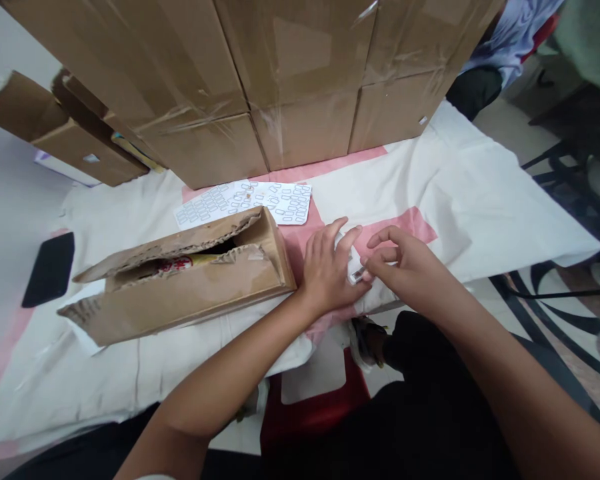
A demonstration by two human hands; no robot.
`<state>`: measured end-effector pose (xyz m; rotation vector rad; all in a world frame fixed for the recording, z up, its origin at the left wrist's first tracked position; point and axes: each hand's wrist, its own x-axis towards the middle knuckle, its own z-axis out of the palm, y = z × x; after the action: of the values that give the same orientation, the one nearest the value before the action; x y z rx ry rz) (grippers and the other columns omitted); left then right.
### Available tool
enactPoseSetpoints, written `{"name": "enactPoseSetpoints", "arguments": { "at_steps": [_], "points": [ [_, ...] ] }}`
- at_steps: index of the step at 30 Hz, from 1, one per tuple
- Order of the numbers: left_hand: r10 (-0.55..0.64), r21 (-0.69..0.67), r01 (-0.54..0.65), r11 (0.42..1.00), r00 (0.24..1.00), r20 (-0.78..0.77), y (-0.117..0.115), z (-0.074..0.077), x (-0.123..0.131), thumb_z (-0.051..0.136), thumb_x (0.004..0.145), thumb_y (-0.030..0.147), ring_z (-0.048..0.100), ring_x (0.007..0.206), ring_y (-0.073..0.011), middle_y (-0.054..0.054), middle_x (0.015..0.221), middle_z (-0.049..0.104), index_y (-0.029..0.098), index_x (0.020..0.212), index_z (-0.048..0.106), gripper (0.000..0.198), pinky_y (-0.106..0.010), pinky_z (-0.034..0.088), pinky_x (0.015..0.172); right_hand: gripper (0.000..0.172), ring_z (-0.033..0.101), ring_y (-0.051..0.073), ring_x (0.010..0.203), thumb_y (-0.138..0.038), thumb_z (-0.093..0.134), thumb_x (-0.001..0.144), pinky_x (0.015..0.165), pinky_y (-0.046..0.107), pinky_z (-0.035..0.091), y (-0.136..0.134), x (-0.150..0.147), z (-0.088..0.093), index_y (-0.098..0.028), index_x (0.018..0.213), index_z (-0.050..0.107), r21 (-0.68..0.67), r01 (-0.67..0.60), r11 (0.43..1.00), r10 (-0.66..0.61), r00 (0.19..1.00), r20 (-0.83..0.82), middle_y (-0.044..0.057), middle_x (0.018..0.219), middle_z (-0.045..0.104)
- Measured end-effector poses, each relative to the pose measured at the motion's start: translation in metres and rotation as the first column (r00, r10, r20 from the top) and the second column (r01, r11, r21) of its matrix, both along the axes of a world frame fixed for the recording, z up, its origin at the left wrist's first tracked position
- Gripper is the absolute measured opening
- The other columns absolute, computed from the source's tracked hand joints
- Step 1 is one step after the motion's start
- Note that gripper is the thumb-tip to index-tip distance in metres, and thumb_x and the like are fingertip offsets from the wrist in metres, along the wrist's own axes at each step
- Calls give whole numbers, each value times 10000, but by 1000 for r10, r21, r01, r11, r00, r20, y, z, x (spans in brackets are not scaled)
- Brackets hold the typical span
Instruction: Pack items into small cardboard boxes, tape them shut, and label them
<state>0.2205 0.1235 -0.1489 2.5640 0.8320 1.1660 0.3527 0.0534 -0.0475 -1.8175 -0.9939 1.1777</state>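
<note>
My left hand [326,265] rests low over the pink-and-white cloth near the table's front edge. Its thumb and fingers are around a small white piece [354,265] with a dark grey patch at its lower edge; its exact kind is unclear. From the right side, my right hand [396,257] meets the same piece, thumb and fingertips bent together at its edge. Left of my hands lies a long brown cardboard box [195,303] with torn, half-raised flaps. Something yellow and red [180,263] shows inside it.
Large taped cartons [305,130] stand along the back. A printed white sheet [293,203] lies before them. A black phone [50,268] is at far left, below an opened carton [85,150]. A red stool [310,417] stands beneath. Another person's sleeve [517,40] shows at upper right.
</note>
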Motion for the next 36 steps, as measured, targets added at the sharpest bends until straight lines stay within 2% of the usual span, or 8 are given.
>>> {"name": "enactPoseSetpoints", "arguments": {
  "at_steps": [2, 5, 8, 12, 22, 31, 36],
  "points": [
    [10, 10, -10, 1000, 1000, 0, 0, -1, 1, 646, 819, 521, 462, 1316, -344, -190, 1462, 432, 214, 1440, 314, 769, -496, 400, 1052, 264, 586, 132, 574, -262, 667, 797, 544, 217, 397, -6, 3, -6, -236, 983, 482, 11, -20, 1000, 20, 999, 33, -44, 627, 637],
    [20, 22, -20, 1000, 1000, 10, 1, -3, 2, 636, 814, 626, 473, 1294, -350, -192, 1453, 441, 209, 1443, 318, 819, -494, 401, 1038, 275, 559, 125, 555, -276, 673, 794, 536, 223, 390, -17, 7, -13, -239, 989, 482, 28, -43, 999, 44, 999, -22, -54, 628, 614],
    [8, 10, -8, 1000, 1000, 18, 1, -4, 2, 622, 801, 685, 466, 1298, -353, -186, 1455, 445, 213, 1441, 324, 850, -495, 384, 1050, 285, 543, 121, 551, -320, 691, 811, 532, 223, 386, -31, 8, -16, -242, 976, 472, 45, -35, 998, 40, 995, -95, -59, 621, 590],
    [4, -14, -4, 1000, 1000, 7, 2, -4, 0, 582, 812, 729, 458, 1310, -348, -179, 1465, 439, 226, 1443, 328, 847, -482, 360, 1070, 314, 444, 91, 493, -408, 701, 833, 477, 210, 313, -46, 6, -18, -231, 931, 461, 48, -2, 999, 7, 994, -108, -59, 590, 549],
    [-13, 18, 12, 1000, 1000, 17, 3, -3, 0, 586, 827, 707, 472, 1297, -339, -184, 1446, 453, 208, 1444, 323, 836, -458, 365, 1056, 362, 579, 136, 603, -497, 707, 855, 489, 213, 376, -60, 13, -34, -240, 943, 468, -13, -2, 1000, 0, 987, -160, -10, 683, 638],
    [-26, 10, 25, 1000, 999, 25, 4, -3, -1, 553, 842, 716, 478, 1295, -331, -169, 1447, 455, 225, 1445, 305, 816, -445, 365, 1066, 419, 510, 116, 527, -564, 700, 838, 473, 211, 372, -63, 12, -36, -240, 950, 460, -35, -30, 999, 25, 987, -156, -33, 616, 588],
    [-20, 13, 20, 1000, 1000, 22, 4, -4, 0, 555, 840, 716, 472, 1302, -334, -170, 1447, 452, 222, 1441, 323, 812, -449, 360, 1075, 305, 515, 123, 556, -493, 625, 920, 515, 226, 386, -65, 14, -46, -248, 1043, 490, 14, -98, 995, 98, 995, -7, -52, 622, 531]
  ]
}}
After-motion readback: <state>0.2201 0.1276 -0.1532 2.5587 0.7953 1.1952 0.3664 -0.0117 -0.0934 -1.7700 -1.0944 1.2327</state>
